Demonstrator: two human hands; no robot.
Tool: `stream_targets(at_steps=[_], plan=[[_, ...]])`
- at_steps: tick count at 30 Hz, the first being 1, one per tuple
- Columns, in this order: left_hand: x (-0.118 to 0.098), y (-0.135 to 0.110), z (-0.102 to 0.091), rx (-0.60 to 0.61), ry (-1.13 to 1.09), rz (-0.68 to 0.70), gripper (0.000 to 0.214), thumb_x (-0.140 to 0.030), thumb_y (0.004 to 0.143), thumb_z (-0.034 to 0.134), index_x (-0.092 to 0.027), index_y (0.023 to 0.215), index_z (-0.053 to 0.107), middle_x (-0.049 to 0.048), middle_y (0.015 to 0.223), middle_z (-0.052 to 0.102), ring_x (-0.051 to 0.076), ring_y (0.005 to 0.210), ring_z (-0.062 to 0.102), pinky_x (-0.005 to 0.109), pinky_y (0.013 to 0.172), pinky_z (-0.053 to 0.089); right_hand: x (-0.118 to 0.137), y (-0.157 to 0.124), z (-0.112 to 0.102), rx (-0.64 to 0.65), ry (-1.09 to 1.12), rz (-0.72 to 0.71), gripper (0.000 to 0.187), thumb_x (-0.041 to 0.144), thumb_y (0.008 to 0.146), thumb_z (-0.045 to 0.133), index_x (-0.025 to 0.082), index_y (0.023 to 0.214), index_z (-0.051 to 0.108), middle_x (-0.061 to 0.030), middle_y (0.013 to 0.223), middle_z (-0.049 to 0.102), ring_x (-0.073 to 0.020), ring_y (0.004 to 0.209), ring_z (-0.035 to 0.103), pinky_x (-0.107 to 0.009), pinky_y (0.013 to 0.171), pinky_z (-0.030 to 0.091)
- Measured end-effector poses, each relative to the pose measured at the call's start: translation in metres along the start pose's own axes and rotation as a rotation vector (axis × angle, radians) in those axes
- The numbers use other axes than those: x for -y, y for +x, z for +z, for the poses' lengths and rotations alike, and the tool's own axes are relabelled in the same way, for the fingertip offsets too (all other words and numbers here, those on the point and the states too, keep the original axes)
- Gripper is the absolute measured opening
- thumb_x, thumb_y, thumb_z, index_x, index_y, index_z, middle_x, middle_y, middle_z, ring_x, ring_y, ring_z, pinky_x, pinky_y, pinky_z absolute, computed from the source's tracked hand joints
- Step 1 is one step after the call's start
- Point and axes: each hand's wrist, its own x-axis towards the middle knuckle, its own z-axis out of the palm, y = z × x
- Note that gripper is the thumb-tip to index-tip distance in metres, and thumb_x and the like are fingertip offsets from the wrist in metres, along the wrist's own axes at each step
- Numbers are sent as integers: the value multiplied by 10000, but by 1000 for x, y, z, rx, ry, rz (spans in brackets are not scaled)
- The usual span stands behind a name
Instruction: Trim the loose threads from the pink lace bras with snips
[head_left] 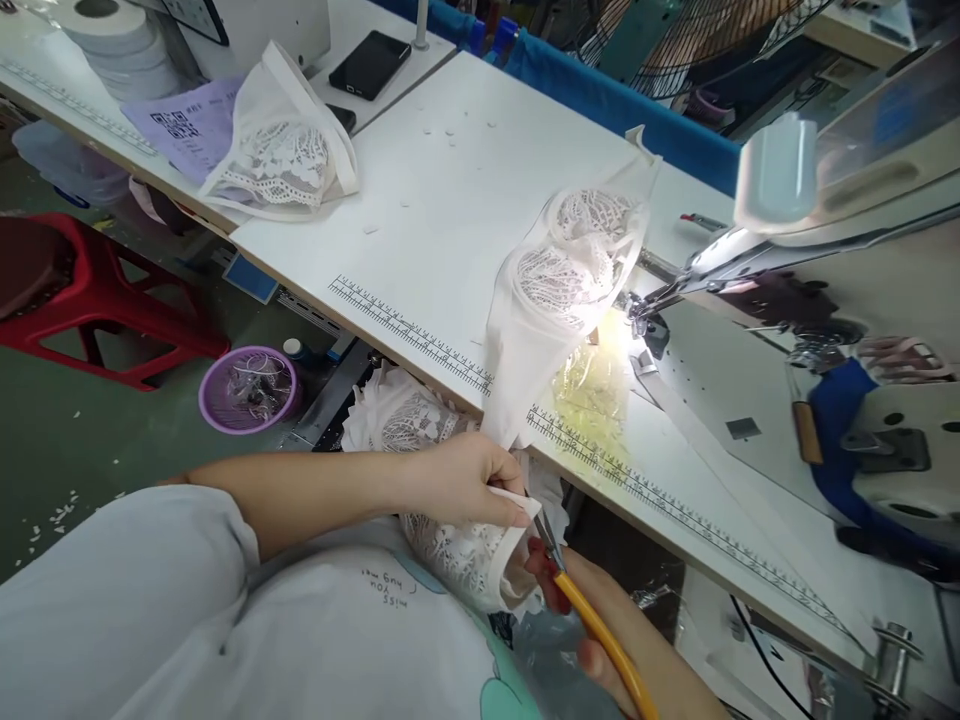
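Note:
My left hand pinches the edge of a white lace bra just in front of the table edge. In my right hand is a pair of scissors with orange handles, its blades against the pinched edge; whether they cut through fabric is too small to tell. Something dark red shows by the blades. Another white lace bra lies on the sewing table, its band running over the edge towards my left hand. More white lace pieces bunch below the table edge, behind my left forearm.
A lit sewing machine occupies the right side. Printed rulers run along the front of the table. At back left are a lace cup piece, purple paper and a phone. A purple basket and red stool stand left.

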Motion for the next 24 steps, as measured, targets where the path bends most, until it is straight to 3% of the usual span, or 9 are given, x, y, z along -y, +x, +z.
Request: stream_targets(at_steps=[11, 17, 24], plan=[[4, 6, -1, 30, 7, -75, 196, -275, 643, 695, -144, 581, 564, -47, 506, 477, 70, 458, 383, 194, 416, 284, 0, 0, 5, 28, 10, 74, 591, 783, 777, 267, 210, 794, 412, 37, 651, 346, -121, 532, 300, -251, 476, 227], [4, 8, -2, 57, -105, -87, 222, -266, 599, 719, -147, 539, 541, -60, 476, 454, 70, 464, 382, 202, 447, 289, 5, 1, 4, 43, 16, 102, 620, 810, 748, 274, 208, 786, 415, 37, 664, 341, -126, 561, 307, -254, 502, 240], [6, 7, -6, 58, -50, -88, 248, -315, 581, 723, -155, 541, 538, -71, 469, 435, 70, 454, 368, 215, 451, 275, -2, -1, 9, -7, -38, 88, 555, 751, 801, 297, 210, 705, 373, 44, 633, 328, -119, 538, 307, -249, 491, 243]])
